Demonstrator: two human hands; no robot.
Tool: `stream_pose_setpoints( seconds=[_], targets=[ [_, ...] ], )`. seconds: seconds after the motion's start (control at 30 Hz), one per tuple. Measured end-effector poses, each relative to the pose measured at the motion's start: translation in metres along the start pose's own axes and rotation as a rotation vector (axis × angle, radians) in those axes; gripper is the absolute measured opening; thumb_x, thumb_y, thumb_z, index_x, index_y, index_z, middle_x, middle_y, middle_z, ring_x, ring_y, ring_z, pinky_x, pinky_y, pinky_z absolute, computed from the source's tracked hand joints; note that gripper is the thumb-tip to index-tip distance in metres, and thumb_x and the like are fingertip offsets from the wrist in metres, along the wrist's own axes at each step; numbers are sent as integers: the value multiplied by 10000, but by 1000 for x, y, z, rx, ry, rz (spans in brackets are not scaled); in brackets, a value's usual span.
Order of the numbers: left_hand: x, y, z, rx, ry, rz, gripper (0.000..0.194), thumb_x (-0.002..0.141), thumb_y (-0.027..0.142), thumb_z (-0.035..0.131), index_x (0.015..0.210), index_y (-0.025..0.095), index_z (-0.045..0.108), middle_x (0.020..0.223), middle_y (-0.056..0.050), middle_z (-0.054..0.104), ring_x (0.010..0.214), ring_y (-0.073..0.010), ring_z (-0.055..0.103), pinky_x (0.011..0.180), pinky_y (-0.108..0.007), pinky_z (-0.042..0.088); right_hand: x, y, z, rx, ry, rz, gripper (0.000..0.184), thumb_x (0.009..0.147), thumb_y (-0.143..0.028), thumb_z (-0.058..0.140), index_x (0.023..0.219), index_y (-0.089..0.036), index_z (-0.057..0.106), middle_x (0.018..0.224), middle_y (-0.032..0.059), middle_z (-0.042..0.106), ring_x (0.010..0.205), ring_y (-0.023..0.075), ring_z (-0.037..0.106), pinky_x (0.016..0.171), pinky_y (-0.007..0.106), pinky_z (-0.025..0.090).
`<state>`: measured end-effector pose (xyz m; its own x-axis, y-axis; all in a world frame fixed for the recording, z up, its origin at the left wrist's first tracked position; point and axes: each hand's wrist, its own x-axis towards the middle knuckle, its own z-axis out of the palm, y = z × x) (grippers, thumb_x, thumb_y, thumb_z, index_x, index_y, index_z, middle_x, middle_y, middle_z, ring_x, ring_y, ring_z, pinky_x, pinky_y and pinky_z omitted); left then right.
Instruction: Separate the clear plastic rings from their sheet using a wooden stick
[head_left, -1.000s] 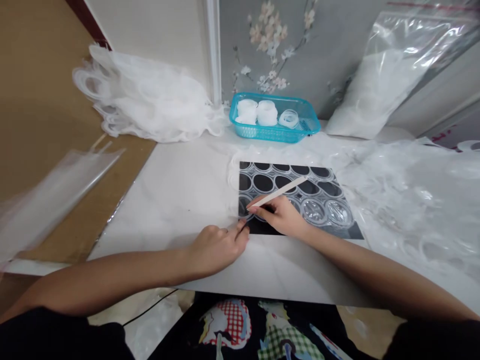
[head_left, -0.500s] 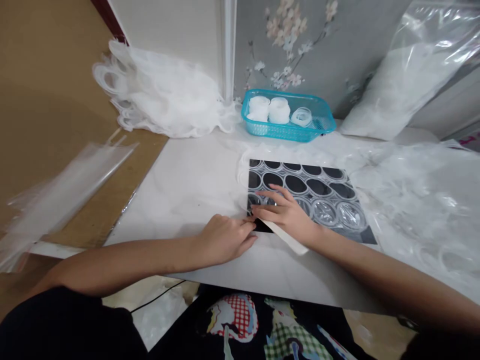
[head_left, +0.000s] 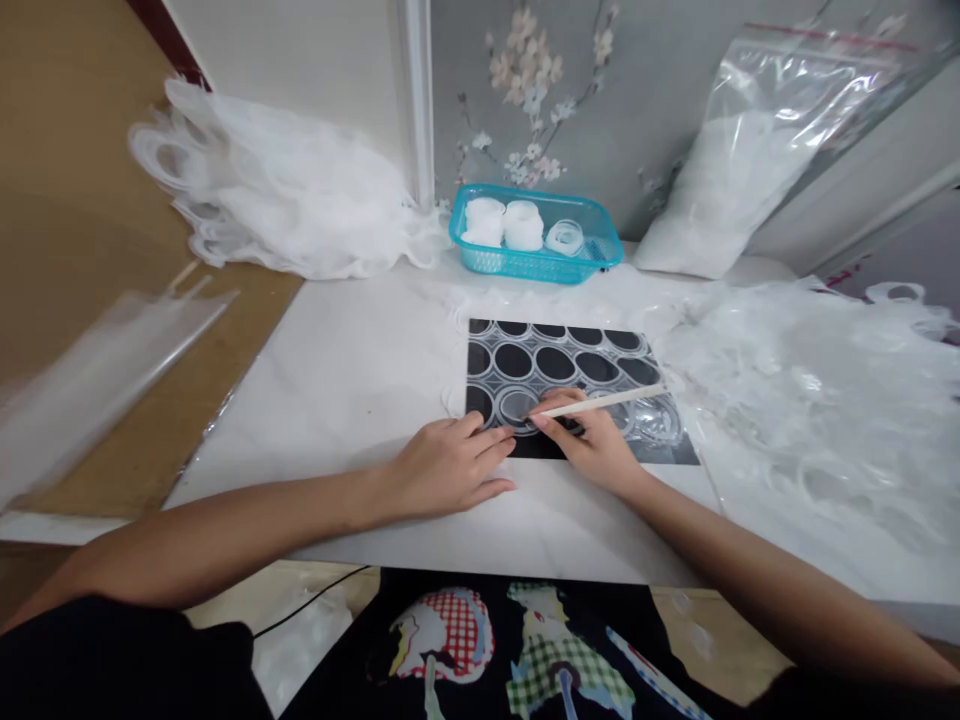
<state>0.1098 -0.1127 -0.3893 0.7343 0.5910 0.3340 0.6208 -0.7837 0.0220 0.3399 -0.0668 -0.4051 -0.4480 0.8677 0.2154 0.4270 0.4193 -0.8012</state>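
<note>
A black sheet (head_left: pixel 562 333) with rows of white-edged rings and black ovals lies flat on the white table. My right hand (head_left: pixel 596 440) pinches a thin, cream-coloured flat stick (head_left: pixel 630 396) over the sheet's front rows. The stick slants up to the right, its lower end close to a ring near the front left. Beside that ring rests my left hand (head_left: pixel 454 465), fingers stretched out and palm down, fingertips touching the sheet's front left part. Clear shiny film (head_left: pixel 660 420) covers rings at the front right. Exactly what the stick's tip touches is too small to tell.
A blue plastic basket (head_left: pixel 536 270) with rolled white rings stands behind the sheet. Piles of white translucent rings lie at back left (head_left: pixel 277 190) and right (head_left: pixel 840 390). A filled clear zip bag (head_left: pixel 712 190) leans at back right. Plastic sleeves (head_left: pixel 120 380) hang blurred at left.
My right hand has lifted off the sheet's left part and swung the stick from pointing toward me to slanting up right. My left hand has uncurled and flattened. The view has shifted slightly right.
</note>
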Motion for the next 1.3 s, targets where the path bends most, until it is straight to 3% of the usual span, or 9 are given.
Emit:
stream_pose_setpoints(
  seconds=[0.17,0.47,0.6,0.7,0.8,0.87,0.97,1.07,1.3],
  targets=[
    [3,0,7,-6,-117,27,497,973,493,421,1230,110,604,1260,-102,624,926,-230,561,764,-362,451,6,1,2,24,-33,1,174,893,-349,569,841,-230,685,905,58,714,1026,256,594,928,431,453],
    [3,1,6,-88,-134,-1,492,973,474,431,1242,94,589,1271,-108,615,941,-233,552,801,-364,443,-2,4,3,-70,-49,-28,174,915,-331,538,909,-237,685,977,55,729,1144,274,566,993,486,431],
    [4,2,7,-191,-139,-62,571,938,547,451,1248,87,583,1277,-93,613,922,-234,533,825,-359,448,-11,-2,10,-352,-60,-247,162,912,-223,518,940,-268,671,1087,27,718,1316,305,436,1129,628,188],
    [4,2,8,-239,-179,-84,612,894,581,503,1253,91,581,1284,-102,606,966,-241,532,847,-357,443,11,-7,1,-533,-40,-298,210,876,-147,531,953,-293,660,1029,13,726,1306,304,439,1142,660,30],
    [3,0,5,-240,-212,-114,611,873,587,533,1262,118,580,1307,-100,591,1016,-241,531,872,-352,431,47,-5,-29,-570,262,-210,233,885,-142,477,937,-270,664,971,35,711,1231,299,495,1131,659,88],
    [4,-1,1,-226,-221,-115,591,877,589,531,1240,128,596,1291,-91,605,989,-232,537,864,-347,431,58,0,-49,-525,445,-137,226,915,-203,445,938,-238,668,993,65,694,1161,295,535,1095,630,232],
    [9,-2,-4,-186,-185,-39,526,932,549,470,1176,110,625,1226,-91,644,922,-217,543,808,-335,435,37,11,-58,-428,316,-135,210,922,-279,470,915,-236,675,972,60,699,1117,289,564,1033,562,366],
    [21,3,-2,-122,-139,61,486,973,507,406,1165,117,624,1220,-107,642,925,-223,550,781,-346,419,-2,21,-46,-234,121,-44,205,922,-338,507,892,-249,689,946,49,719,1129,279,577,987,501,439],
    [47,24,22,-39,-139,156,550,954,538,427,1200,74,589,1277,-168,591,1132,-281,533,889,-372,386,-21,25,-35,-26,42,74,233,906,-408,550,922,-261,730,988,45,738,1239,287,525,1065,521,386]
  ],
)
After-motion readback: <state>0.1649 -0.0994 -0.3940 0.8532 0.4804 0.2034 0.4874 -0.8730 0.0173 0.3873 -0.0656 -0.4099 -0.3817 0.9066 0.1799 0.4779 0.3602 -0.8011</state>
